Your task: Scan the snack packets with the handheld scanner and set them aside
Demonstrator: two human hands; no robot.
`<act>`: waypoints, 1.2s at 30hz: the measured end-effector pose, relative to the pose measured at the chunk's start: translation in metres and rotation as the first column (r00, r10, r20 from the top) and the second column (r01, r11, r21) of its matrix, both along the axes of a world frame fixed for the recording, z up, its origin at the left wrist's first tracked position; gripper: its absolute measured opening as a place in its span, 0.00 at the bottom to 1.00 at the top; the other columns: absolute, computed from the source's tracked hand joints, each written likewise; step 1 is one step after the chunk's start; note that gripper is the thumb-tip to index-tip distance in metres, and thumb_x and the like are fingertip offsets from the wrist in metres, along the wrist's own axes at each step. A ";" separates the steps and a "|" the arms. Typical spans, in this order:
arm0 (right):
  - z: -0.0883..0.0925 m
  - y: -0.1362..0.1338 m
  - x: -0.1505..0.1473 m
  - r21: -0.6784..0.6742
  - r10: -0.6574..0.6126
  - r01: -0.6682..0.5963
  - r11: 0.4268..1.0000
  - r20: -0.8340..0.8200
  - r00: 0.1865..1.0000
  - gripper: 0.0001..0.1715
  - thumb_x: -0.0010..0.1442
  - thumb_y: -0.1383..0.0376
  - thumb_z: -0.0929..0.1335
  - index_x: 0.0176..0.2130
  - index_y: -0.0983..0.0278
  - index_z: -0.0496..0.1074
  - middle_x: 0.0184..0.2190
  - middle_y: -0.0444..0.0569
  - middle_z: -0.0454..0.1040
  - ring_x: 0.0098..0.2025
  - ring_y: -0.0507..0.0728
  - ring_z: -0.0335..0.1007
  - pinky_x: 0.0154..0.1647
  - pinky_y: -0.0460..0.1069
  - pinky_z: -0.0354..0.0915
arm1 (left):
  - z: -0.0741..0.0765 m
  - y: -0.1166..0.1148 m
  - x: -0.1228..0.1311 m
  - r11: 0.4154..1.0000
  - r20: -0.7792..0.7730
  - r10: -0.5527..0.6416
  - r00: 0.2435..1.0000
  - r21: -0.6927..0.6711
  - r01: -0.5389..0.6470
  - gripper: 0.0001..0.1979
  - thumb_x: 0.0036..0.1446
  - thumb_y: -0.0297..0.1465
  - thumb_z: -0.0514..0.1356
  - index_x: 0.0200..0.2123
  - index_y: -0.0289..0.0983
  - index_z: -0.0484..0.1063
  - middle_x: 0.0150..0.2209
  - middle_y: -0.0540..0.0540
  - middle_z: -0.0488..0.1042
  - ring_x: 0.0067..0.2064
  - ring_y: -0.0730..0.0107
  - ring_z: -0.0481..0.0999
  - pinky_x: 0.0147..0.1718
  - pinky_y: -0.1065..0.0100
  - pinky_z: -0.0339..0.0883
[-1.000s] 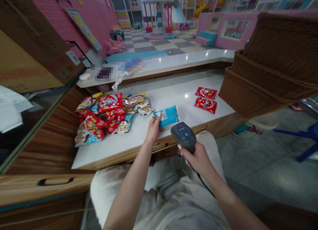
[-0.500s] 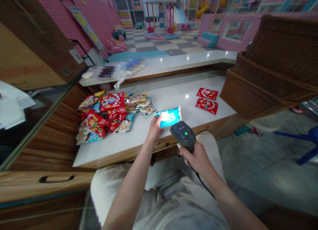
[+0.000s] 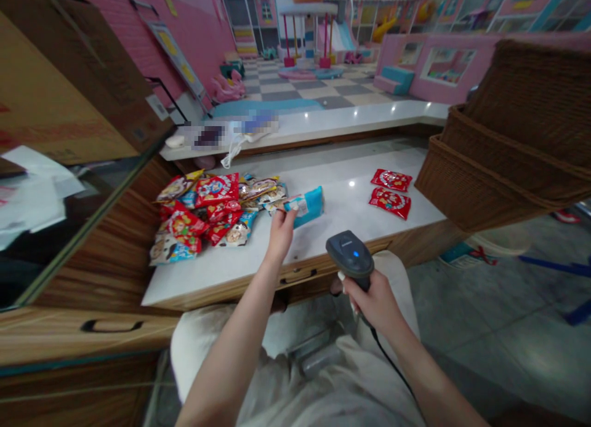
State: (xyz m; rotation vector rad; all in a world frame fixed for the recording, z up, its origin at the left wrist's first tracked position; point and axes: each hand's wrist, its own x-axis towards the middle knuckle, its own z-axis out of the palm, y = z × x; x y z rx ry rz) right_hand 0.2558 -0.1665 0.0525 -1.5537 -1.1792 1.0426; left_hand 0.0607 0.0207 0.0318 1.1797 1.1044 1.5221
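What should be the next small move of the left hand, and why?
Probably carry the blue packet rightward and lay it near the two red packets: the left hand holds it, the light on the scanner has changed from green to blue, and the bright glow on the packet is gone.

Cardboard box (image 3: pixel 78 82) cropped, packet label (image 3: pixel 303 205) unreadable

The left hand (image 3: pixel 280 233) holds one blue snack packet (image 3: pixel 311 206) near a pile of packets (image 3: pixel 218 193); the right hand (image 3: pixel 376 299) grips a barcode scanner (image 3: pixel 349 255).
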 end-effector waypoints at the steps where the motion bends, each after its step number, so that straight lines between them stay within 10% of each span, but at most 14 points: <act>1: -0.001 0.000 0.001 -0.002 0.001 -0.001 1.000 -0.003 1.000 0.16 0.56 0.48 0.72 0.30 0.56 0.73 0.12 0.40 0.69 0.14 0.56 0.69 0.20 0.49 0.63 | 0.012 0.006 -0.011 0.991 -0.129 0.043 0.991 0.131 -0.026 0.18 0.64 0.47 0.69 0.49 0.41 0.83 0.52 0.42 0.88 0.59 0.51 0.84 0.60 0.57 0.76; 6: -0.004 0.001 0.005 -0.012 -0.002 0.002 1.000 -0.013 1.000 0.17 0.57 0.48 0.73 0.29 0.56 0.73 0.13 0.40 0.69 0.14 0.56 0.68 0.20 0.49 0.64 | 0.068 0.042 -0.071 0.927 -0.737 0.321 0.595 0.373 -0.038 0.26 0.71 0.39 0.63 0.70 0.42 0.77 0.71 0.36 0.78 0.76 0.45 0.73 0.79 0.44 0.56; 9: -0.005 0.002 0.006 -0.008 -0.012 0.012 1.000 -0.021 1.000 0.16 0.56 0.48 0.72 0.29 0.56 0.73 0.13 0.40 0.69 0.14 0.55 0.67 0.20 0.49 0.63 | 0.077 0.058 -0.094 0.968 -0.933 0.250 0.258 0.250 -0.036 0.24 0.71 0.40 0.64 0.66 0.40 0.81 0.67 0.32 0.82 0.76 0.35 0.72 0.81 0.30 0.42; 12: -0.006 0.002 0.008 0.015 -0.023 0.024 1.000 -0.026 0.999 0.15 0.55 0.49 0.72 0.28 0.56 0.72 0.13 0.40 0.68 0.14 0.55 0.65 0.18 0.48 0.62 | 0.073 0.065 -0.101 0.982 -0.976 0.187 0.115 0.184 -0.040 0.24 0.72 0.47 0.64 0.61 0.38 0.84 0.62 0.30 0.84 0.72 0.31 0.76 0.80 0.27 0.42; 17: -0.008 0.000 0.019 0.048 -0.046 0.047 0.998 -0.023 0.999 0.14 0.56 0.51 0.73 0.28 0.56 0.73 0.13 0.39 0.67 0.15 0.56 0.65 0.18 0.48 0.62 | 0.061 0.064 -0.066 0.946 -0.917 0.313 0.248 0.324 0.003 0.29 0.74 0.42 0.61 0.71 0.37 0.75 0.72 0.29 0.76 0.77 0.37 0.71 0.81 0.32 0.49; 22: -0.007 -0.003 0.039 0.040 -0.091 0.092 0.995 -0.027 0.995 0.14 0.56 0.51 0.73 0.27 0.56 0.73 0.13 0.40 0.67 0.15 0.56 0.66 0.18 0.49 0.62 | 0.028 0.061 0.033 0.876 -0.894 0.110 0.434 0.293 0.383 0.29 0.75 0.38 0.61 0.75 0.38 0.71 0.73 0.32 0.76 0.75 0.48 0.75 0.77 0.45 0.65; 28: -0.006 -0.008 0.064 0.019 -0.196 0.197 0.980 -0.037 0.980 0.18 0.55 0.49 0.74 0.24 0.55 0.70 0.14 0.41 0.69 0.15 0.56 0.68 0.19 0.49 0.66 | -0.008 0.061 0.172 0.670 -0.952 -0.090 0.292 0.159 0.725 0.34 0.73 0.33 0.64 0.79 0.40 0.66 0.81 0.33 0.65 0.80 0.49 0.68 0.80 0.46 0.61; 32: -0.005 -0.009 0.076 0.002 -0.247 0.247 0.969 -0.045 0.968 0.19 0.52 0.48 0.75 0.24 0.55 0.69 0.13 0.41 0.68 0.14 0.57 0.69 0.18 0.49 0.68 | -0.012 0.072 0.229 0.659 -0.978 -0.123 0.170 0.048 0.751 0.37 0.73 0.36 0.66 0.81 0.38 0.64 0.85 0.33 0.54 0.86 0.43 0.55 0.83 0.42 0.51; 36: -0.005 -0.007 0.085 0.006 -0.253 0.254 0.967 -0.039 0.967 0.19 0.52 0.47 0.76 0.24 0.54 0.69 0.13 0.42 0.68 0.13 0.58 0.68 0.18 0.50 0.68 | -0.019 0.085 0.244 0.680 -0.865 -0.361 0.349 0.012 0.733 0.29 0.68 0.37 0.71 0.70 0.39 0.79 0.79 0.32 0.68 0.84 0.41 0.60 0.83 0.42 0.48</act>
